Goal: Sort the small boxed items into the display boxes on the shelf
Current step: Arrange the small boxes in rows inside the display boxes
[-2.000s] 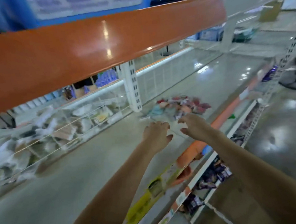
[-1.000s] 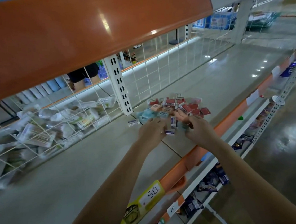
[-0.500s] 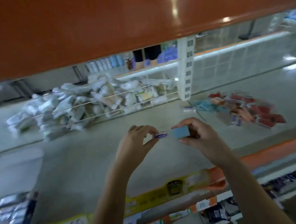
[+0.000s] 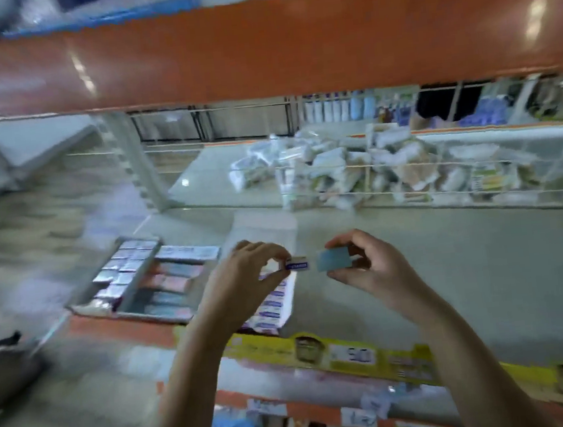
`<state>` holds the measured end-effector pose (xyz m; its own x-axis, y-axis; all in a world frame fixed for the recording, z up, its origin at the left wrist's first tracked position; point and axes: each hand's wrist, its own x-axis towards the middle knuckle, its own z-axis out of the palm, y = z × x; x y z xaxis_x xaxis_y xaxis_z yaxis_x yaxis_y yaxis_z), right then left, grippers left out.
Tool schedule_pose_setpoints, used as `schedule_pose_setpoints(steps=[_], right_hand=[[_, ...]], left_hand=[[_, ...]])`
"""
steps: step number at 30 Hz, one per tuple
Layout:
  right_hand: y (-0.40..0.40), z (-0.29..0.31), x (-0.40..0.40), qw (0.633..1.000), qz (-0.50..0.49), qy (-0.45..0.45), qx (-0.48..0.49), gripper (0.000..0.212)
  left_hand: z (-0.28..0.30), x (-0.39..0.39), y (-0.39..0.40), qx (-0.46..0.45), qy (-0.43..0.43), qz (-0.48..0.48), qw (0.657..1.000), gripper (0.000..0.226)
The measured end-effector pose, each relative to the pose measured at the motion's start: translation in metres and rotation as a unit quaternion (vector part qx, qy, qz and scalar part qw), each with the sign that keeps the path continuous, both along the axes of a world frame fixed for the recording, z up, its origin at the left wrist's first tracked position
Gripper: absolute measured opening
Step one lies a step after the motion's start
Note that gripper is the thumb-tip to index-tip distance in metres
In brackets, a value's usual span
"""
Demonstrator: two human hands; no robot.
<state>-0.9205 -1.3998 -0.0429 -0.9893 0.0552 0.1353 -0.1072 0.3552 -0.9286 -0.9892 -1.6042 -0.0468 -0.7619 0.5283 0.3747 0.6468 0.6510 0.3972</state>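
My left hand [image 4: 247, 278] pinches a small white box with a purple label [image 4: 297, 264] between thumb and fingers. My right hand [image 4: 369, 263] holds a small light-blue box [image 4: 332, 259] just to the right of it. Both hands hover above the grey shelf [image 4: 452, 283]. To the left stand open display boxes: one with silver-topped packs [image 4: 123, 266], one with pink and blue packs [image 4: 170, 286], and one with purple-labelled packs [image 4: 272, 309] partly hidden under my left hand. The view is blurred.
A heap of white plastic-wrapped packets [image 4: 372, 166] lies behind a wire divider at the back. An orange beam [image 4: 257, 50] spans overhead. A yellow price strip [image 4: 355, 354] runs along the shelf's front edge. Lower shelves hold goods below.
The view has swung left: the loose pile of small boxes has left the frame and the display boxes have come into sight. Both hands still hold their boxes.
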Motion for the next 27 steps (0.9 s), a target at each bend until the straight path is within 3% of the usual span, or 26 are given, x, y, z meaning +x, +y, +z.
schedule_pose_setpoints(steps=[5,8,14,21,27], right_hand=[[-0.081,0.006,-0.043,0.996,0.058,0.033,0.053,0.04],[-0.124,0.004,-0.069,0.989,0.087,0.046,0.112,0.031],[-0.184,-0.002,-0.109,0.969,0.091,0.043,0.226,0.03],[-0.22,-0.017,-0.135,0.932,0.097,0.009,0.348,0.031],[-0.217,-0.029,-0.134,0.912,0.099,-0.002,0.397,0.032]], left_hand=[[0.006,-0.022,-0.085,-0.002,0.01,0.043,0.999,0.017],[0.003,-0.037,-0.129,0.004,0.027,0.056,0.998,0.017],[-0.013,-0.063,-0.191,0.014,-0.015,0.093,0.995,0.022],[-0.033,-0.078,-0.218,0.018,-0.035,0.106,0.994,0.019],[-0.038,-0.086,-0.217,0.026,-0.034,0.083,0.996,0.018]])
